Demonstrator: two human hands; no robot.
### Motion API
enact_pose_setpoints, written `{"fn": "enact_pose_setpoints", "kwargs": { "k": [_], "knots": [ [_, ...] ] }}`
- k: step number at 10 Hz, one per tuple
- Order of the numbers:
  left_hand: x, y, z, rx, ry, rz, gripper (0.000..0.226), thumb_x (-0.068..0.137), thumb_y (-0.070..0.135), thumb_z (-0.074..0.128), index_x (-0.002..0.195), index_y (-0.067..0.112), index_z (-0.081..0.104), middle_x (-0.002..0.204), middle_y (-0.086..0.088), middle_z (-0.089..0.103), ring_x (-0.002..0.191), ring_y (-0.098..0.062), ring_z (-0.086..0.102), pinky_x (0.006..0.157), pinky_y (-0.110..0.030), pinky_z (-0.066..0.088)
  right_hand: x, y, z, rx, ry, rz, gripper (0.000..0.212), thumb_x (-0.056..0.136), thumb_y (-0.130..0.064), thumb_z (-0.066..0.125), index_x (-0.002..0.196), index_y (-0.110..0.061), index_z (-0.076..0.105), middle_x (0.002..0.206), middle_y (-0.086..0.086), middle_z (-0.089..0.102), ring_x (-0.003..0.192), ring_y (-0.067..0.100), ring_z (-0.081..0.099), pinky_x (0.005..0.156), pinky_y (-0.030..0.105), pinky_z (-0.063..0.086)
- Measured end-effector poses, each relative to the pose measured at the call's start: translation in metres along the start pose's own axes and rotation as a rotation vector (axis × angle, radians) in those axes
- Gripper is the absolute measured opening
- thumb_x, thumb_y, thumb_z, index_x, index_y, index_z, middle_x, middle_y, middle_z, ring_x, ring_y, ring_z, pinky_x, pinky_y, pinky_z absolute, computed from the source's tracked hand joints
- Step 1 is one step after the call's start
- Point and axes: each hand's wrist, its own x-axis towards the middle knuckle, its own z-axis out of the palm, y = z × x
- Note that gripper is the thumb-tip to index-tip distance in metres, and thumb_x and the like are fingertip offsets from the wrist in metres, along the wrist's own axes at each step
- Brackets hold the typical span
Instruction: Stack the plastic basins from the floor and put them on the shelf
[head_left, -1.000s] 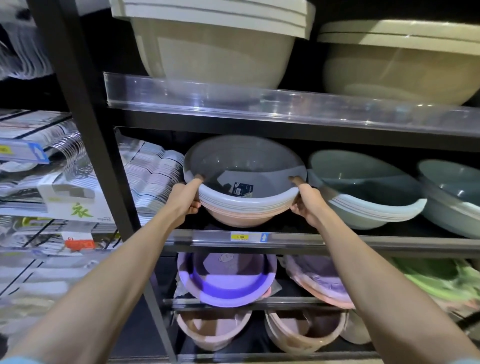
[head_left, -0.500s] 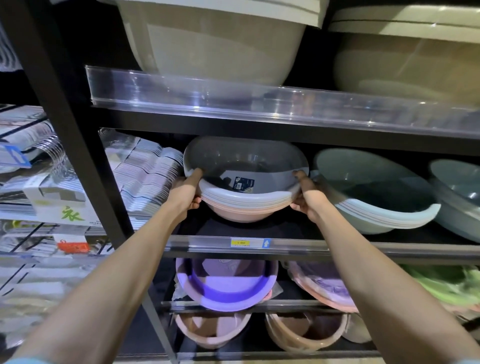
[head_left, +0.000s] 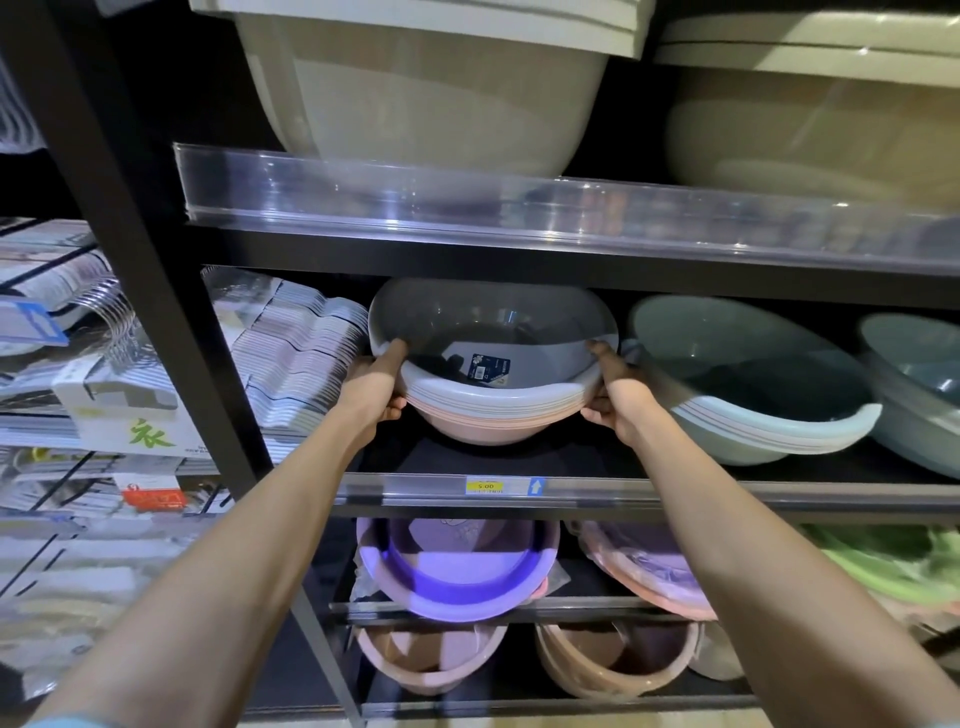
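The basin stack (head_left: 493, 400) sits on the middle shelf (head_left: 675, 488), between both hands, hangers (head_left: 306, 358) to its left, another stack (head_left: 748, 384) just right

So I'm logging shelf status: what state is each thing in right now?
Grey-topped basin stack: nested, tilted forward, held at both rims.
Left hand: gripping the stack's rim.
Right hand: gripping the opposite rim.
Green basin stack: nested, tilted, resting on the shelf.
Purple basin: tilted forward, below.
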Motion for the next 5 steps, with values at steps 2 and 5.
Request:
{"fn": "enact_pose_setpoints", "kwargs": {
  "k": [2, 5],
  "knots": [
    [-0.004, 0.003, -0.003, 0.046, -0.02, -0.011, 0.059, 0.082, 0.061, 0.068, 0.111, 0.011, 0.059, 0.063, -0.004, 0.06, 0.04, -0.012, 0.055, 0.045, -0.026, 0.05, -0.02, 0.005, -0.006, 0.02, -0.044, 0.003, 0.068, 0.089, -0.066, 0.061, 0.136, -0.017, 0.055, 0.097, 0.01, 0.067, 0.068, 0.02, 0.065, 0.053, 0.031, 0.054],
    [-0.028, 0.005, -0.014, 0.21, -0.029, 0.098, 0.06, 0.086, 0.058, 0.065, 0.123, 0.011, 0.06, 0.073, -0.011, 0.07, 0.045, -0.018, 0.056, 0.046, -0.028, 0.046, -0.058, 0.005, -0.021, -0.077, -0.047, -0.05, 0.044, 0.095, -0.05, 0.058, 0.118, -0.013, 0.064, 0.109, 0.015, 0.075, 0.068, 0.02, 0.071, 0.05, 0.026, 0.056]
  ]
}}
